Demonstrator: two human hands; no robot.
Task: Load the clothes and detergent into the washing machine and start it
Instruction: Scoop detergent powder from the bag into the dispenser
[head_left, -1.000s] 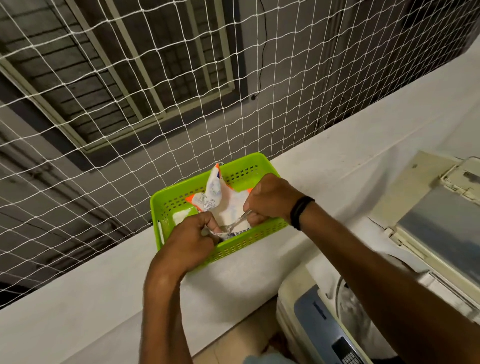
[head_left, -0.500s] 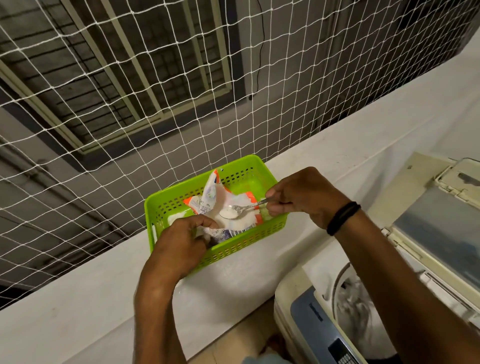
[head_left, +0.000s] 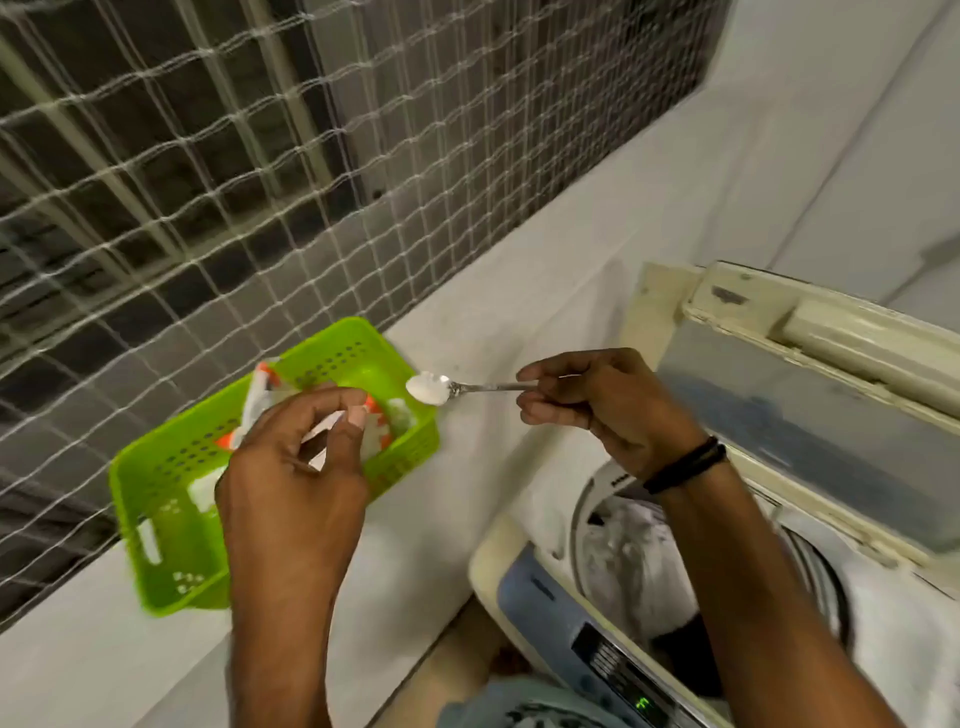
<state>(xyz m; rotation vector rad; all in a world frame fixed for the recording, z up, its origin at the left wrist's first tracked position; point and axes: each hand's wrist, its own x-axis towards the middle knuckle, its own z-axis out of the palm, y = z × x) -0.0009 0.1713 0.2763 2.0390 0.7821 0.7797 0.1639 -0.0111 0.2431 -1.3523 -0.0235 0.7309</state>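
Observation:
My right hand (head_left: 597, 402) pinches a metal spoon (head_left: 452, 388) heaped with white detergent powder, held level just right of the green basket (head_left: 171, 499). My left hand (head_left: 296, 467) hovers over the basket with fingers curled, thumb and forefinger near the crumpled white and orange detergent packet (head_left: 260, 389) that lies inside; whether it grips the packet is unclear. The top-loading washing machine (head_left: 519, 561) stands at lower right with its lid (head_left: 810, 415) raised. Pale clothes (head_left: 628, 551) lie in its drum.
The basket sits on a white ledge (head_left: 519, 291) below a window covered by white netting (head_left: 208, 182). The machine's blue control panel (head_left: 587, 639) shows a lit green display. A white wall rises at right behind the lid.
My right hand has lifted the loaded spoon out of the packet and carried it right, past the basket's edge. My left hand has loosened over the packet. The view has shifted toward the machine.

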